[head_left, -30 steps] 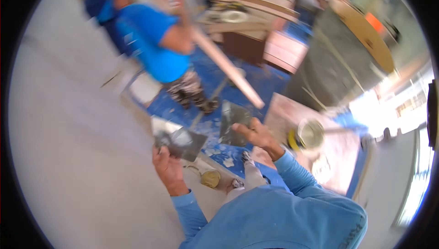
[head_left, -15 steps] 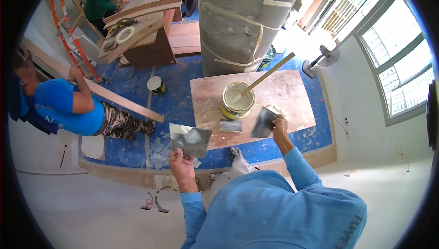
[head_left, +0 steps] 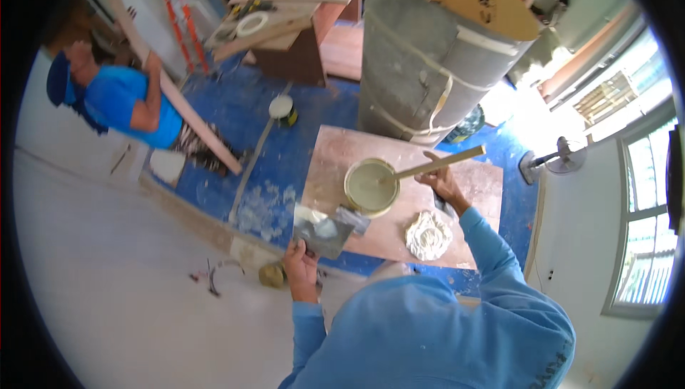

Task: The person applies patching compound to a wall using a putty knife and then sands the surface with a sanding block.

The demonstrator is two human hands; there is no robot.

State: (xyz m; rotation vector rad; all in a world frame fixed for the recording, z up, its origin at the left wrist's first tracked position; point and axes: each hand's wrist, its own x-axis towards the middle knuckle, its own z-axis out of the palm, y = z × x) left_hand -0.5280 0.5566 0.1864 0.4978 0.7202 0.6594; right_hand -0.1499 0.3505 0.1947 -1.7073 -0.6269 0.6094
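Observation:
My left hand (head_left: 301,268) is closed on the edge of a square metal plate (head_left: 325,235) with a pale smear of putty on it. My right hand (head_left: 444,183) reaches over the board with fingers apart around a wooden stick (head_left: 464,155); whether they touch it I cannot tell. The stick leans out of an open bucket (head_left: 372,188) of off-white paste. A dark flat blade (head_left: 444,205) shows partly under my right hand. Nearer me on the board lies a white, ruffled round lump (head_left: 428,235). A small metal blade (head_left: 354,219) lies beside the bucket, partly covered by the plate.
The wooden board (head_left: 332,150) rests on blue floor sheeting (head_left: 325,110). A big grey cylinder (head_left: 421,53) stands behind it, a fan (head_left: 553,160) to the right. Left, a person in blue (head_left: 125,100) holds a long plank (head_left: 189,112). Another bucket (head_left: 283,109) stands beyond.
My right hand has let go of the dark blade and moved to the stick. The white lump is now uncovered. My left hand still holds the plate. The view has turned.

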